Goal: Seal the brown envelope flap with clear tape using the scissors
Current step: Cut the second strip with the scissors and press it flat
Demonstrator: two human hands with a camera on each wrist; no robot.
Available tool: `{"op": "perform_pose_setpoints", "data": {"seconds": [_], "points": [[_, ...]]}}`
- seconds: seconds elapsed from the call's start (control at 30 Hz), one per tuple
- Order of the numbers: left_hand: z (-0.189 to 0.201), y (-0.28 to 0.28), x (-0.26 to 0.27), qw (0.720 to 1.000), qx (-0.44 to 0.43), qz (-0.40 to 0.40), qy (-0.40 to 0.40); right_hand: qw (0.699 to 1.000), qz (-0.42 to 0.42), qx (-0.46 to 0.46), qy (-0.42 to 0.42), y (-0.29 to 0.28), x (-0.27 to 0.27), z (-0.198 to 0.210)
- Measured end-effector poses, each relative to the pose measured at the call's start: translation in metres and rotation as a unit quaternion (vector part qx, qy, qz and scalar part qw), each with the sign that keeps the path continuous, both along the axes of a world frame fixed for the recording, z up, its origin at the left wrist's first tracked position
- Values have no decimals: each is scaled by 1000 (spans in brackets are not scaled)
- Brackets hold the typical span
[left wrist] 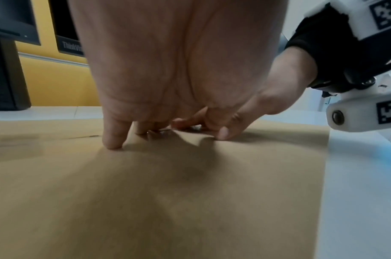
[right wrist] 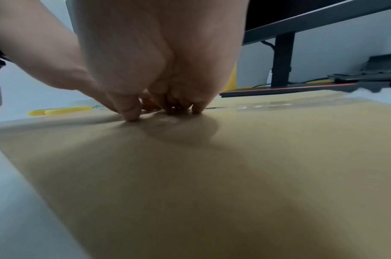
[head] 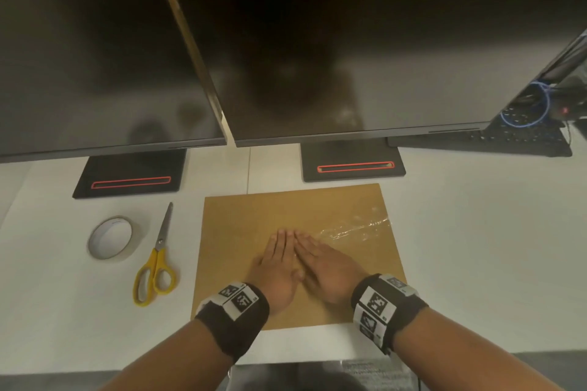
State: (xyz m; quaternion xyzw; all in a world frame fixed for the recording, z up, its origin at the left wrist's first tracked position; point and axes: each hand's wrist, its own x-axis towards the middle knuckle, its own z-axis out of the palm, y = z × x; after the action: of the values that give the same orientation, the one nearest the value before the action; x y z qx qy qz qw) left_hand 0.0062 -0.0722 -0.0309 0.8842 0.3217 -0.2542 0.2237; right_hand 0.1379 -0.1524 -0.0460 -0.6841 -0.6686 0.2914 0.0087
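A brown envelope (head: 241, 222) lies flat on the white desk. A strip of clear tape (head: 355, 227) runs across its right half along the flap line. My left hand (head: 279, 260) and right hand (head: 320, 263) lie side by side, palms down, fingers straight, pressing on the envelope's middle where the tape ends. In the left wrist view the left fingers (left wrist: 112, 138) press the paper (left wrist: 190, 201); in the right wrist view the right fingers (right wrist: 130, 112) do the same. Yellow-handled scissors (head: 157, 267) lie shut left of the envelope, and a roll of clear tape (head: 111, 240) lies further left.
Two dark monitors stand behind, their black bases (head: 130, 174) (head: 352, 163) on the desk just beyond the envelope. A keyboard (head: 521, 140) and blue cable (head: 530, 108) sit at the far right. The desk's front edge (head: 95, 368) runs near my forearms.
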Motion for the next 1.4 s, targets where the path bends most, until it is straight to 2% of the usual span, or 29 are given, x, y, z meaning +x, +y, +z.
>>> {"op": "perform_pose_setpoints", "data": {"seconds": [0.1, 0.27, 0.4, 0.8, 1.23, 1.3, 1.4], "points": [[-3, -1, 0, 999, 28, -30, 29, 999, -3, -2, -50, -13, 20, -3], [1, -5, 5, 998, 35, -32, 30, 995, -50, -25, -84, -35, 59, -5], [2, -6, 11, 995, 66, -47, 63, 992, -68, -37, -95, -41, 74, -4], [6, -3, 32, 988, 90, -38, 119, 985, -160, -39, -60, -42, 74, -9], [2, -1, 25, 989, 101, -48, 102, 974, -222, -38, -10, -37, 77, -6], [3, 1, 25, 987, 100, -59, 114, 972, -231, -45, -16, -31, 77, -3], [10, 10, 22, 983, 106, -105, 106, 970, -225, -59, -68, -19, 72, 2]]}}
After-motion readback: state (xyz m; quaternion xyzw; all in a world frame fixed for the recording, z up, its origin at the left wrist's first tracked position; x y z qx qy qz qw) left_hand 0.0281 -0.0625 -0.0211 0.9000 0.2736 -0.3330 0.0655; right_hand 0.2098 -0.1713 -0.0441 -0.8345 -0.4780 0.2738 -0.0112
